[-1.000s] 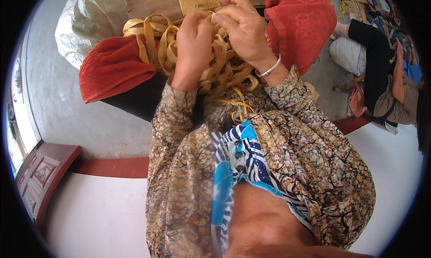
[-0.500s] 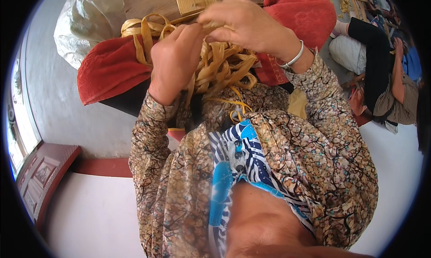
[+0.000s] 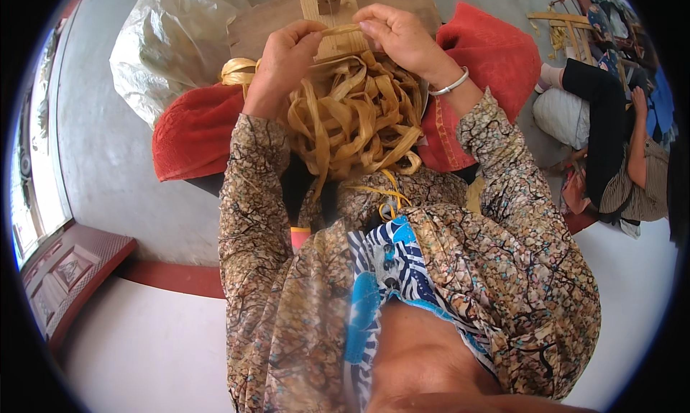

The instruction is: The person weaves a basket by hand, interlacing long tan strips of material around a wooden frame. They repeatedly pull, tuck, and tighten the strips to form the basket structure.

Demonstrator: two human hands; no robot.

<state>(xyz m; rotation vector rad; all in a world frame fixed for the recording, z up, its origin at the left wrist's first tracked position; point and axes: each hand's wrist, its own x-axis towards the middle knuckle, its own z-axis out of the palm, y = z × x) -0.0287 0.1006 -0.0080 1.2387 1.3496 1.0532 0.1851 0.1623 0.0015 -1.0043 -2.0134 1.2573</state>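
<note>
A short length of flat tan fibre strip (image 3: 340, 30) runs level between my two hands, in front of a wooden block. My left hand (image 3: 287, 57) pinches its left end, thumb and fingers together. At the other end my right hand (image 3: 404, 40), with a silver bangle on the wrist, grips it between thumb and fingertips. Below them a loose tangle of the same fibre strips (image 3: 352, 115) lies heaped over my lap. Another loop of strip (image 3: 238, 72) shows just left of my left hand.
Beyond my hands stands a wooden board (image 3: 262, 26) with a pale wooden block (image 3: 329, 9). Red cloths cover both knees, left (image 3: 198, 132) and right (image 3: 492, 61). A whitish plastic sack (image 3: 169, 46) is at far left. Another person (image 3: 600, 104) sits at far right near a wooden frame (image 3: 568, 21).
My hands were close together, the right one over the left. Now they are apart, with the strip stretched between them. The whole view has shifted slightly, showing more of the heap.
</note>
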